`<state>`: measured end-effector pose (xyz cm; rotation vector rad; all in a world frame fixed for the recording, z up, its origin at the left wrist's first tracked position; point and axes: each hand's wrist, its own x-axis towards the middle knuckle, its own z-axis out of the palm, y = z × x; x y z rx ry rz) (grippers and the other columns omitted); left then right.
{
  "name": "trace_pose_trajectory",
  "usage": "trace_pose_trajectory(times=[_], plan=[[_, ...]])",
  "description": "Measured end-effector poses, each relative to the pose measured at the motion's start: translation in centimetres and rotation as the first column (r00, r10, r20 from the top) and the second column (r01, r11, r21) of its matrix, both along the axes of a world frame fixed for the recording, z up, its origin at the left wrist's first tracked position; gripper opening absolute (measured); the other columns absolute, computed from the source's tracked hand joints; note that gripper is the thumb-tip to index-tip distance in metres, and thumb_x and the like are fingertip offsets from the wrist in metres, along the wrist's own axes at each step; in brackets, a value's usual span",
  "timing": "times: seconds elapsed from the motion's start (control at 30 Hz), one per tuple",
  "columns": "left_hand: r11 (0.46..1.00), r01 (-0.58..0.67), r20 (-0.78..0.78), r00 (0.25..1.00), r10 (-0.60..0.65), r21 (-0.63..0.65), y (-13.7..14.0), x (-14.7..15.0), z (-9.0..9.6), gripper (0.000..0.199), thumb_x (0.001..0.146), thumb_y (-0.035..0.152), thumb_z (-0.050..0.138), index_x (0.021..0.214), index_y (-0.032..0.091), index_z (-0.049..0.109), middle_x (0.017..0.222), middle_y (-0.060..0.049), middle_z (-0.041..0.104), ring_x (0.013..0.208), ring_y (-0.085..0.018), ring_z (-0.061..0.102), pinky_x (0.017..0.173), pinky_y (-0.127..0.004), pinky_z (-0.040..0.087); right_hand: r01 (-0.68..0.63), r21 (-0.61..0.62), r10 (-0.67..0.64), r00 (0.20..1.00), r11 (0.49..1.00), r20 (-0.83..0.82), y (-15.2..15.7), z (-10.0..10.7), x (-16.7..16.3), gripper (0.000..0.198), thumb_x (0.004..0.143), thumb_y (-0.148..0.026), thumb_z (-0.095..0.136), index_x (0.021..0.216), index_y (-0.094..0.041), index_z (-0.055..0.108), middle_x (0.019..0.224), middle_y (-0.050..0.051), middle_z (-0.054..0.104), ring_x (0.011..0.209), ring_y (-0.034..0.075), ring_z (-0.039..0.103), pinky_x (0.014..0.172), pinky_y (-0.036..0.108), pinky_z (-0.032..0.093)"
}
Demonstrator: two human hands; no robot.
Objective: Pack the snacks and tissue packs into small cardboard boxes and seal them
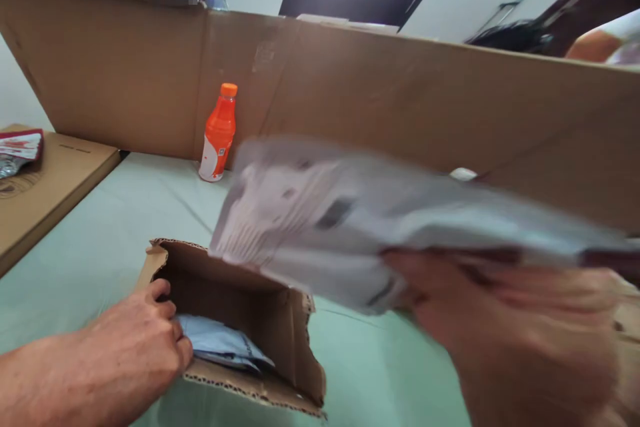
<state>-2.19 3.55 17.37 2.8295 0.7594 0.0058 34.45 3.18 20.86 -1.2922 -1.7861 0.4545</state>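
The packet [320,213] in my right hand [505,333] is a flat grey-white plastic mailer, blurred w/ motion, hanging in the air above and just right of the small cardboard box [260,320]. I'd judge it light and floppy: it droops past the fingers, so the film is soft, prob. slippery too, nothing fragile showing. Best grip looks like the near edge, pinched thumb over fingers, which is about where I have it; fingers are closed on that edge, though blur hides exact contact.

Left hand [145,340] sits on the box's near-left corner, fingers curled over the rim and closed on the cardboard wall, steadying it. Inside the box lies another pale blue-grey packet [225,343], flat on the bottom, touching my fingertips or nearly, can't tell.

Box rests on a pale green table [90,247]. Further back an orange bottle [219,133] stands upright against a tall cardboard screen [400,93]. At far left, a flat cardboard sheet [45,180] w/ red-and-white wrappers [20,147] on it.
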Motion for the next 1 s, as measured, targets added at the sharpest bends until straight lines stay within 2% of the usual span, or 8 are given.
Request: trace_pose_trajectory(times=[0.13,0.23,0.4,0.53,0.67,0.77,0.87,1.0], plan=[[0.995,0.033,-0.031,0.999,-0.030,0.096,-0.1,0.1,-0.2,0.025,0.081,0.001,0.061,0.074,0.025,0.063,0.076,-0.001,0.071,0.076,-0.024,0.065,0.100,-0.045,0.048,-0.221,0.059,0.218,0.975,0.973,0.047,-2.2,0.8,-5.6,0.021,0.099,-0.027,0.064,0.098,-0.040,0.081,0.079,-0.002,0.079,0.063,0.022,0.073,0.057,0.032,0.060],[0.984,0.020,-0.049,0.999,-0.011,0.177,0.0,0.6,0.2,0.020,0.082,0.005,0.065,0.074,0.024,0.065,0.076,-0.003,0.073,0.078,-0.027,0.066,0.095,-0.050,0.051,-0.311,-0.061,0.317,0.928,0.948,0.197,-1.2,0.2,-8.6,0.028,0.101,-0.019,0.053,0.097,-0.028,0.079,0.088,0.002,0.082,0.075,0.019,0.076,0.069,0.028,0.059],[0.936,-0.032,-0.035,0.998,0.047,0.351,-0.6,0.8,0.9,0.014,0.077,0.016,0.076,0.070,0.022,0.065,0.073,-0.004,0.068,0.077,-0.027,0.065,0.098,-0.053,0.054,-0.230,-0.352,0.362,0.854,0.907,0.374,0.8,-1.4,-11.2,0.029,0.094,-0.010,0.052,0.105,-0.024,0.075,0.097,0.003,0.082,0.085,0.020,0.074,0.078,0.029,0.052],[0.930,-0.122,0.089,0.991,0.097,0.348,-1.1,0.3,0.6,0.018,0.074,0.009,0.077,0.072,0.021,0.063,0.085,-0.007,0.068,0.083,-0.029,0.065,0.086,-0.049,0.059,-0.089,-0.560,0.492,0.603,0.824,0.628,1.2,-0.2,-12.6,0.024,0.086,-0.006,0.060,0.098,-0.019,0.075,0.094,0.009,0.082,0.089,0.025,0.075,0.072,0.030,0.044],[0.952,-0.119,0.136,0.987,0.083,0.283,-1.1,-0.5,-0.7,0.015,0.079,0.006,0.071,0.083,0.020,0.067,0.115,-0.014,0.072,0.111,-0.035,0.067,0.102,-0.055,0.055,-0.069,-0.546,0.536,0.330,0.835,0.777,1.1,0.6,-13.5,0.020,0.088,-0.011,0.064,0.103,-0.014,0.076,0.090,0.017,0.081,0.087,0.031,0.077,0.068,0.033,0.045],[0.972,-0.101,0.146,0.987,0.071,0.212,-1.2,-1.2,-1.1,0.015,0.086,0.006,0.065,0.086,0.021,0.066,0.124,-0.013,0.072,0.122,-0.034,0.065,0.111,-0.054,0.051,-0.149,-0.518,0.539,0.282,0.842,0.794,1.5,-0.1,-14.0,0.021,0.091,-0.012,0.064,0.108,-0.014,0.077,0.089,0.016,0.081,0.086,0.031,0.079,0.069,0.033,0.049],[0.973,-0.038,0.158,0.987,0.002,0.226,-1.0,-1.1,-0.4,0.027,0.085,0.005,0.061,0.106,0.020,0.069,0.137,-0.015,0.068,0.134,-0.033,0.060,0.116,-0.051,0.047,-0.179,-0.581,0.608,0.223,0.794,0.762,2.0,-0.6,-14.5,0.024,0.091,-0.004,0.064,0.108,-0.011,0.079,0.096,0.018,0.082,0.091,0.032,0.079,0.071,0.034,0.051],[0.987,-0.038,0.130,0.991,0.018,0.155,-0.4,-0.2,0.6,0.047,0.086,0.003,0.053,0.127,0.021,0.066,0.124,-0.010,0.075,0.117,-0.027,0.069,0.105,-0.040,0.054,-0.302,-0.629,0.697,0.317,0.717,0.643,1.6,0.1,-13.9,0.026,0.098,-0.007,0.058,0.113,-0.011,0.079,0.105,0.017,0.082,0.098,0.030,0.079,0.075,0.034,0.053]])
